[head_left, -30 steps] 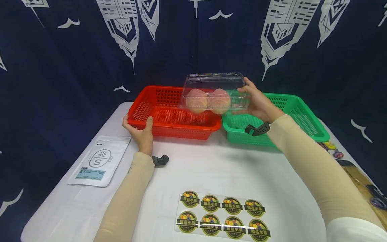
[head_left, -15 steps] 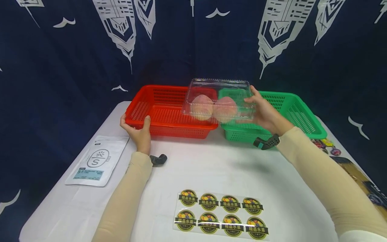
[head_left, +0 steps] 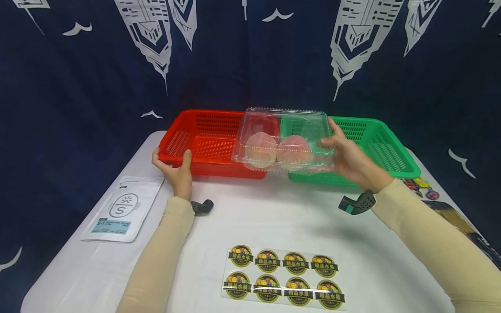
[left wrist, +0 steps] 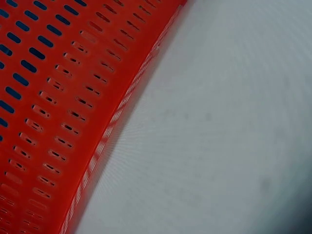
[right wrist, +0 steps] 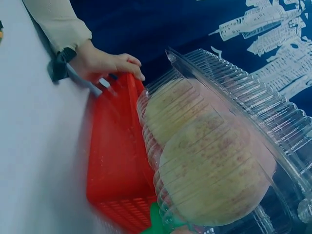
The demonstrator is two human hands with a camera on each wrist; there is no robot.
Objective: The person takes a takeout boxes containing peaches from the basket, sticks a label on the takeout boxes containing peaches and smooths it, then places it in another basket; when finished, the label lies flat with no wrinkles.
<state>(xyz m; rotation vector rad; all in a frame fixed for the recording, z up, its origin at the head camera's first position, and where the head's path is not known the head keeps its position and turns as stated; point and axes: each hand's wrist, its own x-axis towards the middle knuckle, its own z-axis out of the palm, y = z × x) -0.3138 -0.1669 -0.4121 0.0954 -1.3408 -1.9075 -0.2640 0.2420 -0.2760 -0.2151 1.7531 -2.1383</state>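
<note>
In the head view, my right hand [head_left: 350,156] grips the right end of a clear plastic clamshell box [head_left: 291,119]. Two pink and yellow peaches [head_left: 260,150] lie side by side inside. The box is held up in the air, tilted, overlapping the inner ends of both baskets. My left hand [head_left: 176,174] grips the near left corner of a red basket [head_left: 231,168], thumb on the rim. The right wrist view shows the peaches [right wrist: 214,168] close up through the ribbed box wall. Only the perforated side of the red basket [left wrist: 73,112] and white tabletop fill the left wrist view.
A green basket [head_left: 391,158] stands right of the red one. A white pouch [head_left: 121,208] lies at the left, and a sheet of round fruit stickers [head_left: 282,278] lies in front. Small colourful items [head_left: 424,187] line the right edge. A dark patterned curtain [head_left: 250,61] hangs behind.
My right hand has brought the clamshell box with the peaches lower, nearer to me and slightly right, tipping its top into view. My left hand stays on the red basket's corner.
</note>
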